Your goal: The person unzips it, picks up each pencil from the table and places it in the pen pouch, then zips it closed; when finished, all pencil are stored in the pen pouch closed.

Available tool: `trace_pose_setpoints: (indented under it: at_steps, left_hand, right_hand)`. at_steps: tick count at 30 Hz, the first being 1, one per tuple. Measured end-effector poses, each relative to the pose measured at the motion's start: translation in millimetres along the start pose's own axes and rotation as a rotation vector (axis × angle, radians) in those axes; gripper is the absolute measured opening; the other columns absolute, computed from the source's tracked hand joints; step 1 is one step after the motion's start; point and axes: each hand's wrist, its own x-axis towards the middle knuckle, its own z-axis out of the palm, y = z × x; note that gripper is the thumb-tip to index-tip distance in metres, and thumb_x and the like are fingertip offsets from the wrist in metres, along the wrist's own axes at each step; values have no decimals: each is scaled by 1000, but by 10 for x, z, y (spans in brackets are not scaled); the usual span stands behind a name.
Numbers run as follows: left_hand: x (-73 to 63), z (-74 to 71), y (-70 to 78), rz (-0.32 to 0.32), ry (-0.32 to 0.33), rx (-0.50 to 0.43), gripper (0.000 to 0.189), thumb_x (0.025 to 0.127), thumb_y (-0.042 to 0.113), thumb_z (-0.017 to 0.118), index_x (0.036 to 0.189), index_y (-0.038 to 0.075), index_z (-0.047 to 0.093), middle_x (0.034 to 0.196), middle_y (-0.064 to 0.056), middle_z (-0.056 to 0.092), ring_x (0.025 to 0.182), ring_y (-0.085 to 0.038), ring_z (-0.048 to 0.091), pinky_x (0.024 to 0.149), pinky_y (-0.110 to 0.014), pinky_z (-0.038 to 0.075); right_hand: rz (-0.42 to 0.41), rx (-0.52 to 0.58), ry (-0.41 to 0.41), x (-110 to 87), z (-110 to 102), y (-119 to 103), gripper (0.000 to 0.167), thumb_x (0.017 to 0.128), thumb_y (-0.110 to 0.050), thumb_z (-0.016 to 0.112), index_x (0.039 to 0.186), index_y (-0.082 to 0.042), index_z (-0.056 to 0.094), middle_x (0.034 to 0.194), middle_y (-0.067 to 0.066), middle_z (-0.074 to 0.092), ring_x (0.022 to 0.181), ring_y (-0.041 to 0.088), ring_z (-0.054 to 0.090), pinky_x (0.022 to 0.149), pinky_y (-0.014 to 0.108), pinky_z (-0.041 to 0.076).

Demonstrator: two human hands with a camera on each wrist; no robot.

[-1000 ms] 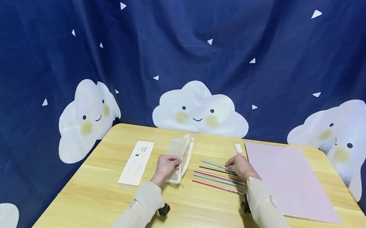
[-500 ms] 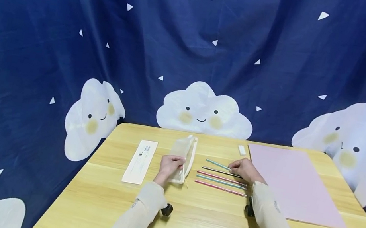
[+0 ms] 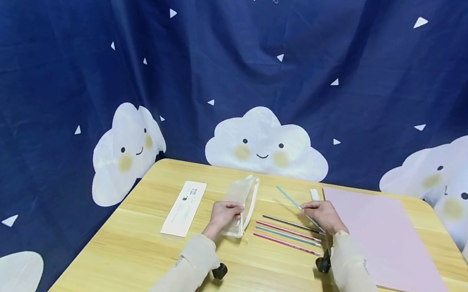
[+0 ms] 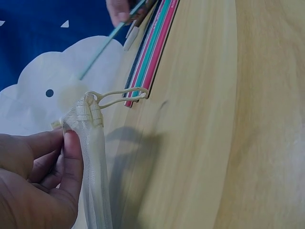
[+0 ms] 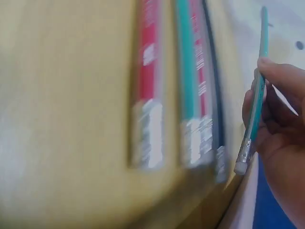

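My left hand (image 3: 224, 216) pinches the edge of a white mesh zipper pouch (image 3: 239, 193), which stands partly open near the middle of the table. In the left wrist view the pouch's corner (image 4: 90, 114) shows a cord loop on its zipper. My right hand (image 3: 323, 216) pinches a green pencil (image 5: 259, 95) around its middle, lifted and tilted, its eraser end toward my wrist. Below that hand lie a black pencil (image 3: 288, 222), two red pencils and another green pencil (image 3: 293, 237), side by side.
A white printed card (image 3: 184, 208) lies left of the pouch. Beyond my right hand is a white eraser (image 3: 314, 194), beside a large pink sheet (image 3: 385, 243). A blue curtain (image 3: 249, 55) with clouds hangs behind the wooden table (image 3: 266, 286).
My right hand has raised the green pencil from the row and tilted it, its far end swinging up. My left hand keeps its hold on the pouch. The head view has shifted slightly.
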Motion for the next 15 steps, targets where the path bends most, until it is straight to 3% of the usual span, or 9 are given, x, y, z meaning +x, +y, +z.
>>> trace_pose_setpoints:
  at_steps: [8,15]
  left_hand:
    - [-14,46,-1,7,15,7,15,81,7,70,91,-4,72,80,-12,70,55,-3,57,54,-13,51]
    - [-35,127,8,13,-17,0,15,81,8,71,91,-3,72,79,-10,71,57,-4,59,58,-17,55]
  right_hand:
    - [97,264,-147,-14,239,-425,32,87,-12,63,112,7,63,114,19,63,101,25,59,84,30,51]
    - [269,461,-23,27,628,-676,28,81,-6,66,106,9,66,77,4,67,71,14,60,64,24,51]
